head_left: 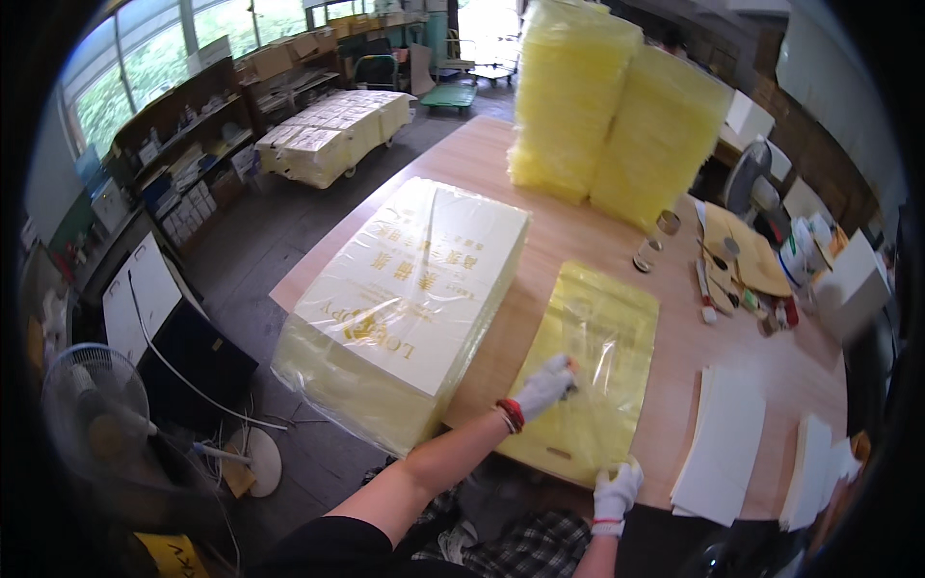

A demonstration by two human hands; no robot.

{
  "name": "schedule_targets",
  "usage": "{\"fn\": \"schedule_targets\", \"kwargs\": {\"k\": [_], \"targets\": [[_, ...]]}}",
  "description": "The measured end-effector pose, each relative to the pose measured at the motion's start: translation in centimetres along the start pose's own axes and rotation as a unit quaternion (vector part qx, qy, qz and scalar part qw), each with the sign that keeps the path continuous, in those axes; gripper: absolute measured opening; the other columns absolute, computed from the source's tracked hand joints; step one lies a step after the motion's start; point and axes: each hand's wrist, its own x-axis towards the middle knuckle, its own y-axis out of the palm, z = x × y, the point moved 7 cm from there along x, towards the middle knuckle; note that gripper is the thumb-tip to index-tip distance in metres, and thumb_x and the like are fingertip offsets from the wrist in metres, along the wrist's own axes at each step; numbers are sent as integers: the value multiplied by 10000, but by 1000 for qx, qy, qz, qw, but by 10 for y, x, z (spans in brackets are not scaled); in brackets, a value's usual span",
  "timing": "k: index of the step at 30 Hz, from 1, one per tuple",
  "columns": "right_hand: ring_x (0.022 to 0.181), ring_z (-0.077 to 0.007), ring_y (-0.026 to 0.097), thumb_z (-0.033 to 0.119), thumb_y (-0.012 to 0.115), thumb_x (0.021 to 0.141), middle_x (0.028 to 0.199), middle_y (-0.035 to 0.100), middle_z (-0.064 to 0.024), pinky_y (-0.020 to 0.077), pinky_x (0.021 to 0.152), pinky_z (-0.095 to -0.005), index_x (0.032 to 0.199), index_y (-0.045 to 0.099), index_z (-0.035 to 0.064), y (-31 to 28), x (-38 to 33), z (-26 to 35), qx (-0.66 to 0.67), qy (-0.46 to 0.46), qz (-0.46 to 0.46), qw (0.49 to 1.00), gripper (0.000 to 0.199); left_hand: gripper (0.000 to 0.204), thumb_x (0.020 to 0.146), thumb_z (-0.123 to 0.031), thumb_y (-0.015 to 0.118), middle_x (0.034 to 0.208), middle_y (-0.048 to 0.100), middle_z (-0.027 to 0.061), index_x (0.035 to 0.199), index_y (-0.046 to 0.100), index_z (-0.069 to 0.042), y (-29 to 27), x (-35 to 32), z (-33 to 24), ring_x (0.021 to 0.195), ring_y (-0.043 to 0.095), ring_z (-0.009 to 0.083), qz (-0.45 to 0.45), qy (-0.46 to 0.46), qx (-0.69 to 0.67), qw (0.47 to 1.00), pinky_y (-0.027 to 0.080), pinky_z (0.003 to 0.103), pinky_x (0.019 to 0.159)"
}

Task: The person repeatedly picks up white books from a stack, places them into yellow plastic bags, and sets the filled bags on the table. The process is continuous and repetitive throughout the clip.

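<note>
A flat stack of yellow translucent plastic bags (617,385) lies on the table in front of me, with a slot-shaped handle hole at its near end. My left hand (547,385), in a white glove with a red band at the wrist, rests over the stack's left middle. Its fingers are curled closed, and what they may hold is hidden. At the near right corner, my right hand (618,486), also white-gloved, has its fingers closed on the edge of the top bag. Left of the bags stands a big block of cream printed sheets (385,279) wrapped in clear film.
Tall piles of yellow plastic bags (578,106) stand at the table's far end. White paper sheets (718,443) lie to the right. Tape rolls (647,255), brushes (705,294) and a white bucket (802,250) sit at the far right. A floor fan (96,395) stands left.
</note>
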Motion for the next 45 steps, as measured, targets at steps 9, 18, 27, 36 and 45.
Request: {"fn": "schedule_targets", "kwargs": {"k": [9,18,27,36,45], "targets": [[1056,-334,501,152,633,746,1120,535,-172,403,895,-405,1098,510,38,102,53,56,241,77,100,962,390,454,786,-4,460,1016,634,86,1236,420,-47,66,-63,-89,953,569,152,182,125,107,969,411,262,888],[951,-325,560,227,641,783,1037,580,-167,450,831,-362,1113,519,25,-13,-16,31,256,1,213,943,406,499,740,-135,637,882,600,125,1199,457,-61,44,-99,-82,796,578,313,49,298,498,813,470,412,686],[1022,-339,534,418,723,657,1113,562,-160,434,876,-416,1285,366,66,-96,4,-194,-94,118,52,987,804,490,590,-19,687,930,588,136,1052,534,-71,44,-188,-132,805,571,337,-81,519,450,722,480,413,699],[680,-363,594,376,511,844,751,627,-150,459,580,-475,912,632,129,-116,2,-157,-109,70,-79,988,284,332,880,-209,548,1124,564,63,1171,487,-60,175,-158,87,959,572,187,321,-137,-40,936,458,328,848],[760,-197,620,213,570,847,909,644,-77,497,643,-277,815,647,3,-124,-101,-128,200,90,8,976,227,534,824,-135,506,1242,501,91,1321,358,-10,131,-165,82,1114,482,198,361,-165,62,916,376,308,947]]}}
